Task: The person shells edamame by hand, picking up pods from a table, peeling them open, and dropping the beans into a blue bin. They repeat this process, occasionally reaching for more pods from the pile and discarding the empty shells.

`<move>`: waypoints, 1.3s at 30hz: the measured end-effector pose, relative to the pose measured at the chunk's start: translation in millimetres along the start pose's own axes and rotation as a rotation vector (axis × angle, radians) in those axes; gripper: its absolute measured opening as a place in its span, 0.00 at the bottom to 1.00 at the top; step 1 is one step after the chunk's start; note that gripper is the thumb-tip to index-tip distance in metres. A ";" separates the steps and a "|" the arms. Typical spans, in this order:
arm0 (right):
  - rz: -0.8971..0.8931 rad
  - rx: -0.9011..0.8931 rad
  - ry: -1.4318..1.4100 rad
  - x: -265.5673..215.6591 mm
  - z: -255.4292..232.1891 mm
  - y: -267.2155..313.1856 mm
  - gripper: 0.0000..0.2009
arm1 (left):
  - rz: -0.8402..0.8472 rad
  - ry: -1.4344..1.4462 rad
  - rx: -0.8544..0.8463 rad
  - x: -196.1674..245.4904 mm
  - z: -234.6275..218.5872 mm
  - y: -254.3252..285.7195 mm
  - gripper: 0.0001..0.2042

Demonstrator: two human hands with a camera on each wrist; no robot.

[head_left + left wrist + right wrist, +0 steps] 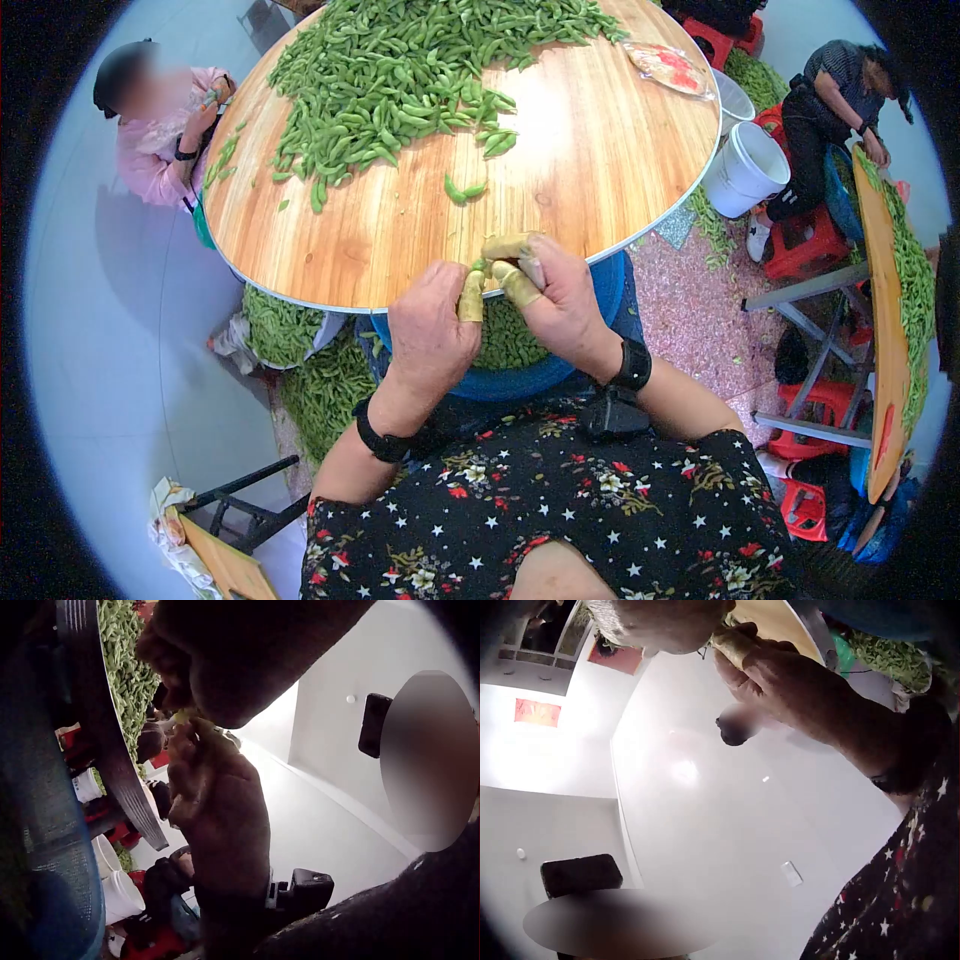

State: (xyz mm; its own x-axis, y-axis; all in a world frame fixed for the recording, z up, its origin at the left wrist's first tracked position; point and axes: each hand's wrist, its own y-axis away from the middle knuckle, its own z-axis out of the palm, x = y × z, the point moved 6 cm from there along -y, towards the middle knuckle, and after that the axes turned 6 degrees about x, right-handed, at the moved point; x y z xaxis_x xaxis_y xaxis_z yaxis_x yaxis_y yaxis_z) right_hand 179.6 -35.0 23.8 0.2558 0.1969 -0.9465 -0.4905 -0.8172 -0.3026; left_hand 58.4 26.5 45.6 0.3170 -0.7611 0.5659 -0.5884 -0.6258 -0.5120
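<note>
A green soybean pod shows as a small tip between the two hands, over the near edge of the round wooden table. My left hand pinches it, a yellowish cover on the thumb. Opposite, my right hand has thumb and forefinger curled in against the same pod, both in yellowish covers. Most of the pod is hidden by the fingers. Just ahead lie a couple of loose pods, and beyond them spreads a large heap of pods. Below the hands, a blue basket holds shelled green beans.
A plastic-wrapped packet lies at the table's right. White buckets stand beyond that edge. One person sits at the left, another works at the right by a second table. More pods are piled below at left.
</note>
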 end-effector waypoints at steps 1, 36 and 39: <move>-0.194 -0.017 0.145 -12.3 0.5 0.5 0.08 | 0.033 -0.017 0.012 2.7 -1.5 0.1 0.03; 0.562 -0.323 -0.250 21.7 -54.7 -12.8 0.13 | 0.176 -0.203 -0.210 -49.4 20.7 -97.8 0.11; 0.499 -0.412 -0.219 27.3 -55.1 -25.4 0.15 | 0.192 -0.326 -0.392 -65.0 40.7 -99.8 0.10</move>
State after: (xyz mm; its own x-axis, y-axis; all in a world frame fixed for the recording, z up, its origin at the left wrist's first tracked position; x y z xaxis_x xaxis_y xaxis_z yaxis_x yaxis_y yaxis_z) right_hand 244.9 -38.7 11.9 -0.1140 -0.1878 -0.9756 -0.1376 -0.9695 0.2028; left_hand 126.8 131.4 33.6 0.3545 -0.9078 0.2242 -0.8718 -0.4076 -0.2717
